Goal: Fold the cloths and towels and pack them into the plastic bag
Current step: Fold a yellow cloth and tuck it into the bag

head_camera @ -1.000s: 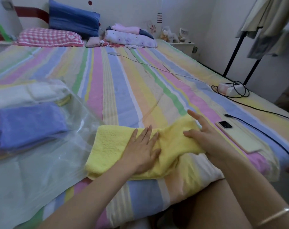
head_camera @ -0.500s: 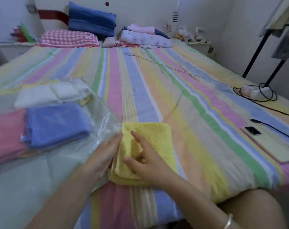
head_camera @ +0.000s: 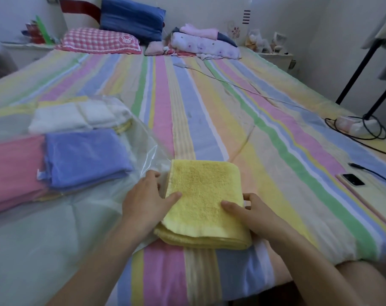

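Striped sheet (head_camera: 187, 120) covers a wide bed in a pale-walled room. On its near edge both hands hold a folded yellow towel (head_camera: 205, 195) from either side. The left hand (head_camera: 143, 202) lays its thumb (head_camera: 173, 196) flat on the towel's top while its fingers, pressed together, run along the towel's left edge; whether their tips reach under it I cannot tell. The right hand (head_camera: 251, 210) pinches the right edge, with its thumb on top and its curled fingers down the side. The towel lies flat on the sheet as a thick rectangle, its fold facing the person.

Just beside it on the left, a clear bag (head_camera: 55, 228) is spread out, its open mouth touching the left hand. Inside lie a folded blue cloth (head_camera: 84, 155), a pink cloth (head_camera: 13, 173) partly under the blue one, and a white towel (head_camera: 77, 115) farther back.

Well to the right, a phone (head_camera: 353, 180) rests face down on the sheet with a black cable (head_camera: 373, 172) near it, and a power strip (head_camera: 355, 127) lies beyond. At the head of the bed sit a checked pillow (head_camera: 99, 40), a blue pillow (head_camera: 132, 18) and a pile of folded bedding (head_camera: 205, 45).
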`<state>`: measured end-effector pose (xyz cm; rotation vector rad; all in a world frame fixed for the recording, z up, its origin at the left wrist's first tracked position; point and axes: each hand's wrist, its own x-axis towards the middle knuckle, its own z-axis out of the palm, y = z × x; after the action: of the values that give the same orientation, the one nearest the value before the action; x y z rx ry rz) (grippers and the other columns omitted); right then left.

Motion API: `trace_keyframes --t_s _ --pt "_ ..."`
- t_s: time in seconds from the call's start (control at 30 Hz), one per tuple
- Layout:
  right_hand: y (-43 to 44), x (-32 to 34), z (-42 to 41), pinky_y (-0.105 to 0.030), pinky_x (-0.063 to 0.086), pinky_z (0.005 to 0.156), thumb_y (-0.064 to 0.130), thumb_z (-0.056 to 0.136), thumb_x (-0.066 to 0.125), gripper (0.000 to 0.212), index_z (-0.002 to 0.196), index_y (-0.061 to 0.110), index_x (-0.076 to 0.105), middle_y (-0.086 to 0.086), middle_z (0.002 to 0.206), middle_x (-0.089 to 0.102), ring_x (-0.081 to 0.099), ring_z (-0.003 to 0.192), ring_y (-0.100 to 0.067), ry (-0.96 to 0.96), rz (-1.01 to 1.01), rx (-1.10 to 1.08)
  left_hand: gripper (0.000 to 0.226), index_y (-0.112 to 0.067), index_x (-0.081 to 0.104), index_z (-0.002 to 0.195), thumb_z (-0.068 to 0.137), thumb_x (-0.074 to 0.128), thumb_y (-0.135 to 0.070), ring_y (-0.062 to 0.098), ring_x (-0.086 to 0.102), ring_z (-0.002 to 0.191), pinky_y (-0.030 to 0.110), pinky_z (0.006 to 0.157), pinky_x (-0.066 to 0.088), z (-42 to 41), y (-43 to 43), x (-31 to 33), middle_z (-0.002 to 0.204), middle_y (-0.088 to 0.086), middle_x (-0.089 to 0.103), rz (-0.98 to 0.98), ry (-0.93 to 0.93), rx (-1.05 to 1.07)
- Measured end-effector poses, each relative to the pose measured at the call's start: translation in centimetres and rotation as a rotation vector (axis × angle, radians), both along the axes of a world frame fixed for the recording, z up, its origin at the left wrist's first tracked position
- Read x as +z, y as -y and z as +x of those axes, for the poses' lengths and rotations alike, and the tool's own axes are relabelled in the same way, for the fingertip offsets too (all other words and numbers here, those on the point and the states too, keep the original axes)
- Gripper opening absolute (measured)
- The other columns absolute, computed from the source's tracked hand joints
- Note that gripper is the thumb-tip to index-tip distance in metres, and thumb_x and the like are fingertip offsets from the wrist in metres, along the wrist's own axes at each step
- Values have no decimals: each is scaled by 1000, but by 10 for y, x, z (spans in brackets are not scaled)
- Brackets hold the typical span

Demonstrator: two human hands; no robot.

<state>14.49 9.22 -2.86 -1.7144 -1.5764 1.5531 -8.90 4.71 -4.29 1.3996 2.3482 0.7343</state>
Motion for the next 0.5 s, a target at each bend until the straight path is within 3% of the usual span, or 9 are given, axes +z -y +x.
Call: trace_keyframes --t_s 0.13,0.27,0.37,0.43,0.5 --pt "-6 -1 0 -25 52 69 42 77 76 67 132 19 44 1 114 62 64 94 -13 13 -15 0 72 -27 51 119 63 77 -63 12 63 102 40 90 52 4 -5 -5 111 -14 65 -67 258 -29" --pt "-24 6 11 -36 55 86 33 75 77 49 117 11 62 -3 104 70 67 93 -20 109 -1 23 91 -22 45 123 52 77 -67 17 63 102 42 89 53 20 -8 -2 112 -6 65 -58 341 -47" --pt "-40 25 29 -35 54 85 28 76 76 41 112 13 65 -4 100 69 66 92 -21 226 56 81 100 -19 25 140 65 74 -64 24 58 113 41 93 49 46 -5 -1 124 2 58 -60 121 -92" --pt "-49 38 37 -32 51 83 24 79 74 39 116 19 62 -3 105 66 62 94 -20 286 112 142 113 -18 5 150 70 71 -64 26 45 128 40 99 45 70 1 5 146 9 37 52 -168 -103" --pt "-59 47 40 -34 49 85 27 80 72 45 121 21 56 -3 113 61 58 100 -21 438 226 217 111 -13 12 153 70 75 -52 30 40 133 42 100 44 90 -2 5 154 15 24 283 -422 -172"
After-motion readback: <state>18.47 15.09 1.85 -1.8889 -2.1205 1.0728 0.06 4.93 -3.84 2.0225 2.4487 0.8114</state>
